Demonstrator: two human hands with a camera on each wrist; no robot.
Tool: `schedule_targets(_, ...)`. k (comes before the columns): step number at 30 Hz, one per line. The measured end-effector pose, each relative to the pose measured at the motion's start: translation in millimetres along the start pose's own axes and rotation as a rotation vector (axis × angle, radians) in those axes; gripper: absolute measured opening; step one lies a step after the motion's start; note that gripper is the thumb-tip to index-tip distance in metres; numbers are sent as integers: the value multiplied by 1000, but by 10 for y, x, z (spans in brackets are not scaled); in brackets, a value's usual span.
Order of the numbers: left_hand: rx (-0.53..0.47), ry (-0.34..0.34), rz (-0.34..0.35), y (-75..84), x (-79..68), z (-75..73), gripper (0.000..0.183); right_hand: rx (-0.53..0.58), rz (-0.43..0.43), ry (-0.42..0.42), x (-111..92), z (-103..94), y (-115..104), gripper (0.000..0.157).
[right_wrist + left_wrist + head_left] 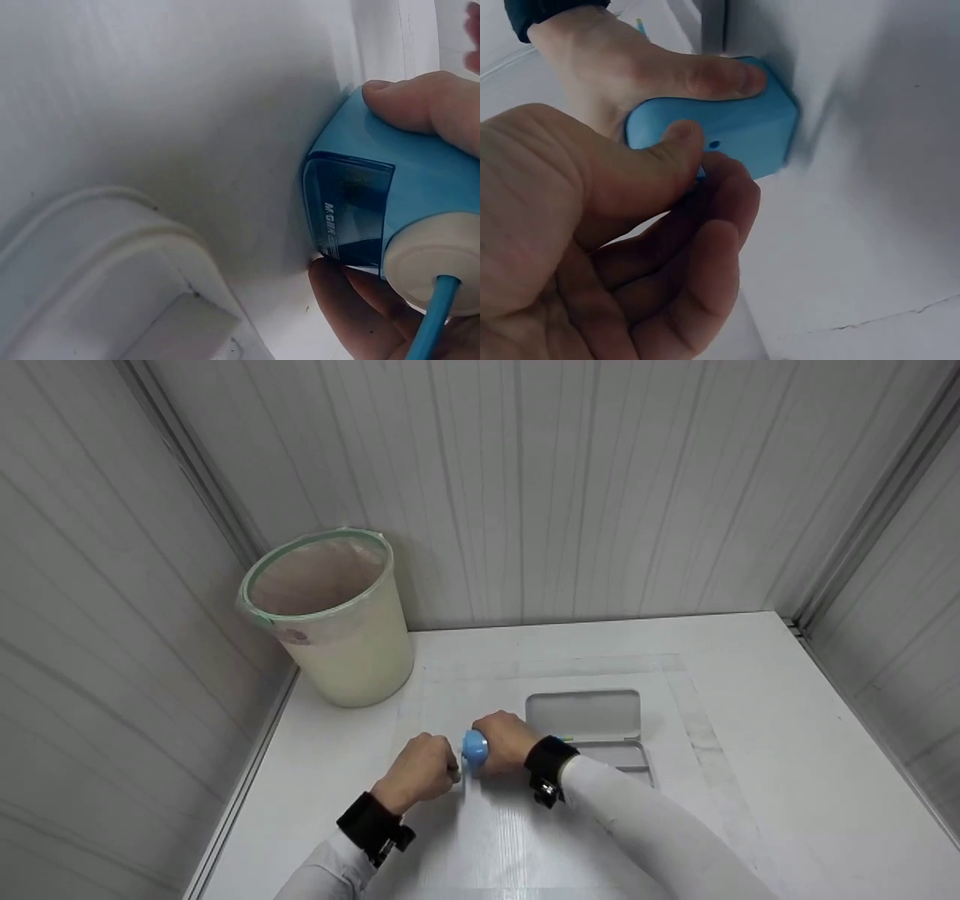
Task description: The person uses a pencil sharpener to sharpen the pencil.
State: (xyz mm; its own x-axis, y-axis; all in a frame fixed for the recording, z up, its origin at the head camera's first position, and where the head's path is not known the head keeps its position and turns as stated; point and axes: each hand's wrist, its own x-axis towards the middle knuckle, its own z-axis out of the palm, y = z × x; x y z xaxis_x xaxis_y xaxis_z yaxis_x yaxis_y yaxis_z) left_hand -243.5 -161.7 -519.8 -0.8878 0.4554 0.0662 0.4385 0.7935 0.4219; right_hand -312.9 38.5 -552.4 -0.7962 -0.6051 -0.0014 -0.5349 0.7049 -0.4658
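Note:
My right hand [506,741] grips a blue pencil sharpener [475,748] near the middle of the white table. Its thumb lies along the top of the sharpener body [757,139] in the left wrist view. In the right wrist view a dark see-through drawer [349,206] and a cream disc [427,255] with a blue rod show on it. My left hand [421,769] is curled just left of the sharpener, thumb against forefinger, in front of the face with a small dark hole. Anything between those fingertips is hidden.
An open grey case [583,714] lies behind and right of my right hand, with a small yellow-green tip beside its hinge. A cream bin [352,660] with a green rim and a liner stands at the back left. Ribbed grey walls [525,495] enclose the table [757,682].

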Motion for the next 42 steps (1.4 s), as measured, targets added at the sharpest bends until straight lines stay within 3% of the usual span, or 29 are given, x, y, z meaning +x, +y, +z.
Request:
schedule_targets(9,-89,-39,19,-212,105,151,16,27,-15,10,-14,-6,10,35)
schedule_targets(17,-177,-22,-71,-452,260,292,8,13,-18,-5,-20,9,-8,37)
schedule_targets(20,-183,2,-74,-531,331,311,8,17,-24,-16,-10,10,-3,36)
schedule_targets(25,-94,67,-40,-585,457,276,13,18,-27,-17,11,11,24,34)
schedule_targets(32,81,143,55,-529,574,207,18,14,-18,-14,-25,-37,28,36)
schedule_targets(37,208,209,126,-471,583,137,16,-13,-39,8,-38,-39,11,38)
schedule_targets(42,304,233,154,-415,538,49,12,-8,-3,-6,-22,-33,-35,39)
